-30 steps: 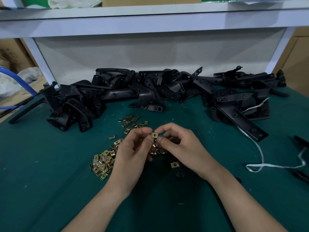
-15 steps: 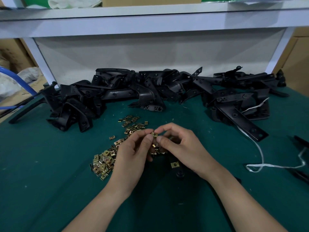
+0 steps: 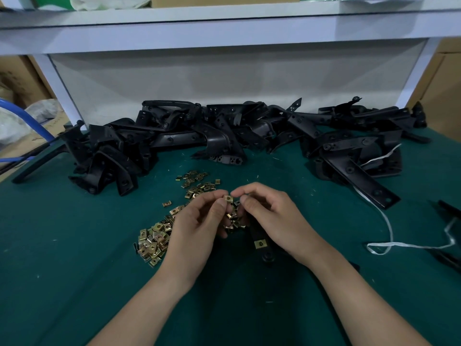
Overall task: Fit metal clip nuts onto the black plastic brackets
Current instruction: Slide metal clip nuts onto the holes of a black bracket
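Observation:
My left hand (image 3: 197, 228) and my right hand (image 3: 272, 218) meet over the green mat, their fingertips pinching one small brass-coloured clip nut (image 3: 228, 198) between them. Several more clip nuts sit cupped in my left palm. A black plastic bracket (image 3: 259, 242) lies under my right hand with a clip nut (image 3: 260, 243) fitted on its near end. Loose clip nuts (image 3: 154, 239) are strewn on the mat left of my hands and further back.
A long heap of black plastic brackets (image 3: 219, 136) runs along the back of the green table (image 3: 74, 283). One flat bracket (image 3: 359, 182) lies at the right. A white string (image 3: 389, 236) loops at the right. A white shelf frame (image 3: 224, 28) spans above.
Almost nothing moved; my fingertips shifted slightly on the pinched clip nut.

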The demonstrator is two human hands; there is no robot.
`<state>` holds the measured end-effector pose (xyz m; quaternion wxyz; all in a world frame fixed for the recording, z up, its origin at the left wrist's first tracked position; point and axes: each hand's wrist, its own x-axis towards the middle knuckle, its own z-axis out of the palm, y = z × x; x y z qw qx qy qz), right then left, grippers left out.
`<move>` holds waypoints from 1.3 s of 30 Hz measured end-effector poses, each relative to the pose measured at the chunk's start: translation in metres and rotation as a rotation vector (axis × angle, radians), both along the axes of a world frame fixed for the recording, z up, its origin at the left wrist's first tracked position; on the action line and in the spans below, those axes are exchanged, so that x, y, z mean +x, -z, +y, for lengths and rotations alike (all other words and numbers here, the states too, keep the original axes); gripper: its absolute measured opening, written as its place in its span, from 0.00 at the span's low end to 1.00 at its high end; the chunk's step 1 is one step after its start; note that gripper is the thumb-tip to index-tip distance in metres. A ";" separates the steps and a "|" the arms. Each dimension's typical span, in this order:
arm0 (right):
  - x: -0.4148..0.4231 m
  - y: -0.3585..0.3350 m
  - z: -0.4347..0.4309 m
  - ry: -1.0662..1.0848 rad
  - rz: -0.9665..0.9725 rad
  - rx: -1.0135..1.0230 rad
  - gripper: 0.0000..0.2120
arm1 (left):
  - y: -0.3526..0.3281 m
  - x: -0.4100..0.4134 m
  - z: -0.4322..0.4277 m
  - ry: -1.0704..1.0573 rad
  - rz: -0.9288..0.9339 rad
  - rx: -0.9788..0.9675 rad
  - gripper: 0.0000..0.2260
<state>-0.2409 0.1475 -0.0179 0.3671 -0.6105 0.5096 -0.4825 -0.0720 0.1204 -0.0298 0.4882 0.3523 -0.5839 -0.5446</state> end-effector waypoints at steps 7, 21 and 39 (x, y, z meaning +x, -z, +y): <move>0.000 0.001 -0.001 -0.013 0.000 -0.007 0.05 | 0.000 0.001 0.001 0.016 -0.002 -0.008 0.08; 0.000 0.003 -0.003 -0.003 0.033 -0.021 0.04 | 0.000 0.000 0.001 0.000 0.003 -0.020 0.09; -0.001 0.003 -0.003 0.060 0.063 -0.003 0.08 | -0.001 0.001 0.001 -0.035 -0.028 0.017 0.06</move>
